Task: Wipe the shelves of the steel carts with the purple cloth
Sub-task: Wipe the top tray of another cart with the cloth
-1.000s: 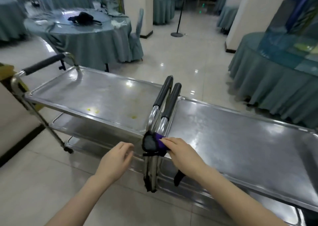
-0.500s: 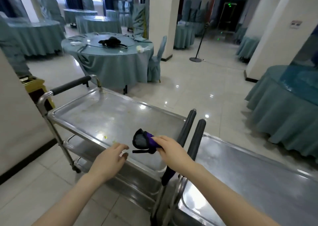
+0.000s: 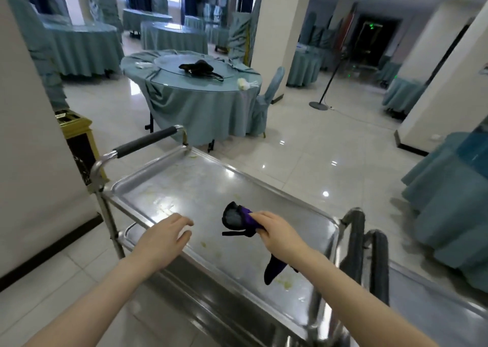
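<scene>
A steel cart (image 3: 200, 188) stands in front of me, its top shelf smeared with yellowish-green food bits. My right hand (image 3: 277, 231) holds the bunched purple cloth (image 3: 239, 218) just above the middle of that shelf; one end of the cloth hangs down below my wrist. My left hand (image 3: 165, 237) hovers over the shelf's near edge, fingers loosely spread, holding nothing. A second steel cart (image 3: 433, 301) adjoins at the right, handles (image 3: 367, 251) side by side with the first cart's.
A lower shelf (image 3: 126, 234) shows under the left cart. A white wall (image 3: 31, 161) and a gold-trimmed bin (image 3: 78, 138) stand at the left. Round tables with teal cloths (image 3: 200, 100) stand behind and at the right (image 3: 454, 206). A pole stand (image 3: 320, 104) rises from the tiled floor.
My view has swung left and up. My right hand lifted the cloth off the cart handles and carried it left over the left cart's top shelf. My left hand moved onto the shelf edge.
</scene>
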### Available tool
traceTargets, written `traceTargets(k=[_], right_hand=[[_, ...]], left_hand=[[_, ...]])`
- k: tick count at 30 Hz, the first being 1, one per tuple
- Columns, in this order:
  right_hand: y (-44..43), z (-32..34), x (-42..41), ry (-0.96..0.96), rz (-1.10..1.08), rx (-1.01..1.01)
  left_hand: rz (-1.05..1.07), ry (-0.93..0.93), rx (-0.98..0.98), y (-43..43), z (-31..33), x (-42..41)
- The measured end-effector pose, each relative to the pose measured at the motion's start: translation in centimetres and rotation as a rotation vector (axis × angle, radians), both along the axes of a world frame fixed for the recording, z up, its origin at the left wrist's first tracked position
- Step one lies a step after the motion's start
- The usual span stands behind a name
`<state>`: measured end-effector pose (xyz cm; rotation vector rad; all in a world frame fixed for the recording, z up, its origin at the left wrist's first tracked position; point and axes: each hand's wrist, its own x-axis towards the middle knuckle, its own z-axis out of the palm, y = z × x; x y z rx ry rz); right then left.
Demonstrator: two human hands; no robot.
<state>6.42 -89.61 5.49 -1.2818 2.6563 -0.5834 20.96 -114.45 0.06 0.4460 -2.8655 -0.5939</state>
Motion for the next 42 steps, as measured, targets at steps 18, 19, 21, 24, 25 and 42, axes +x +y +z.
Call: traceTargets(k=[18, 19, 21, 24, 25, 42], right_hand=[[-27.3, -7.6, -4.3, -0.052, -0.055, 0.053], [-28.8, -8.3, -4.9, -0.059, -0.047, 0.059], [-31.8, -9.7, -5.4, -0.08, -0.038, 0.074], [-35.6, -11.8, -5.6, -0.081, 0.008, 0.143], [-36.7, -12.5, -5.4, -0.073, 0.02, 0.171], [-47.3, -22.0, 1.1, 0.068, -0.046, 0.386]], left_hand=[[-0.058, -0.095, 0.01, -29.0, -1.5, -4.1], [-0.055, -0.105, 0.01, -30.2, -1.8, -4.5], [-0.079, -0.119, -0.02, -32.3, -2.3, -5.1], [-0.108, -0.084, -0.089, -35.5, -2.9, -7.0], [-0.111, -0.074, -0.104, -36.5, -3.1, -7.8], [-0.489, 0.064, -0.155, -46.3, -7.1, -20.7]])
